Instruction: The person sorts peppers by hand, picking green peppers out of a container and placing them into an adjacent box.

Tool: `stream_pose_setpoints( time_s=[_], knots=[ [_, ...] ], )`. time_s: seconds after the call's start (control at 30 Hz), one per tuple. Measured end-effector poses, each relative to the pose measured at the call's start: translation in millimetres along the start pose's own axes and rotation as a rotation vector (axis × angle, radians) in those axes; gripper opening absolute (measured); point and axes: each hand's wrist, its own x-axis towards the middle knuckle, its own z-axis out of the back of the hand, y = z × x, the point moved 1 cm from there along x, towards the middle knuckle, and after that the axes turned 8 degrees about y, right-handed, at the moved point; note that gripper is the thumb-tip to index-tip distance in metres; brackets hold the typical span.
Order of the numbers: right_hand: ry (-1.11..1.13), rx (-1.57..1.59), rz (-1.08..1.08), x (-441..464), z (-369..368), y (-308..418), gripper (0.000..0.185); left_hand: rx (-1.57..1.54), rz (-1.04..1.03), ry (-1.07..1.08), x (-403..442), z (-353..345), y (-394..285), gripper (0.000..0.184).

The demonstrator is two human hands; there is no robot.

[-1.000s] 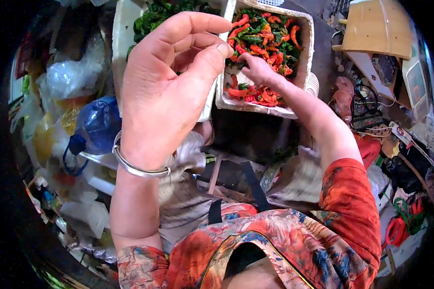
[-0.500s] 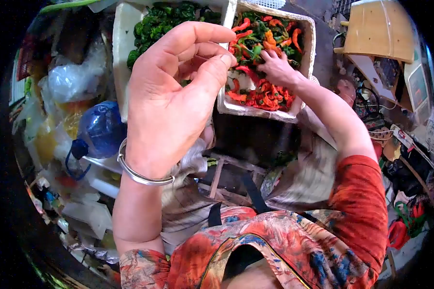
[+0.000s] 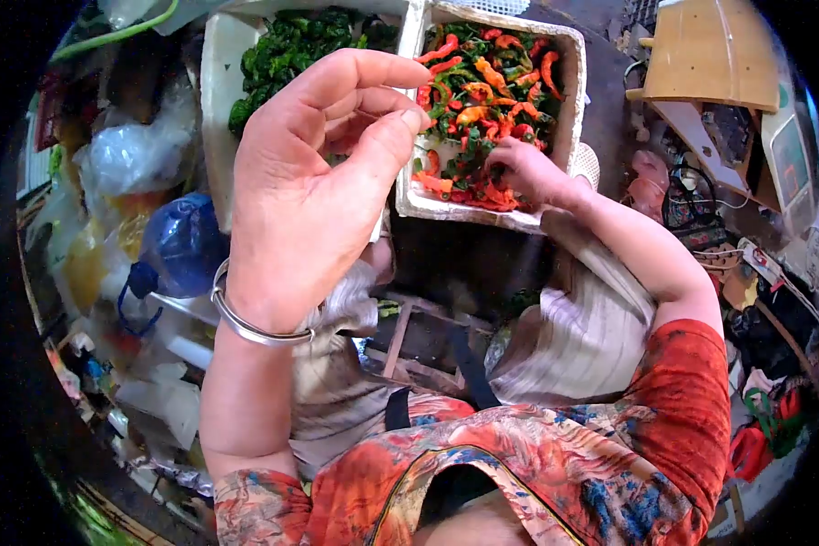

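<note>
My left hand point(image 3: 314, 187) is raised close to the camera, in front of the gap between two white foam boxes. Its fingers are curled and the thumb meets the fingertips; anything pinched there is too hidden to make out. Inside the right foam box point(image 3: 571, 109) lie red, orange and green chili peppers point(image 3: 484, 77). My right hand point(image 3: 537, 173) reaches into the near right part of this box, fingers bent down around red chili peppers point(image 3: 496, 193). The left foam box point(image 3: 217, 91) holds dark green peppers point(image 3: 287, 55), partly covered by my left hand.
A blue plastic jug point(image 3: 184, 246) and clear plastic bags point(image 3: 132, 159) crowd the left side. At the right are a wooden panel point(image 3: 714, 55), cords and mixed clutter. My knees flank a wooden frame point(image 3: 400, 341) below the boxes.
My right hand has drawn back toward me, from the middle of the chili box to its near part. Peppers there have shifted. My left hand keeps its curled shape.
</note>
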Motion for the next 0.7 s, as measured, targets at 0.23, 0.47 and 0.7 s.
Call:
stream_pose_setpoints(
  time_s=[0.23, 0.47, 0.7],
  knots=[
    [-0.216, 0.761, -0.27, 23, 70, -7, 0.023, -0.035, 0.043, 0.08, 6, -14, 0, 0.025],
    [-0.555, 0.895, -0.049, 91, 188, 44, 0.022, -0.045, 0.057, 0.078, 5, -16, 0, 0.024],
    [-0.663, 0.741, 0.002, 162, 215, -38, 0.019, 0.003, 0.086, 0.083, 5, -12, 5, 0.024]
  ],
)
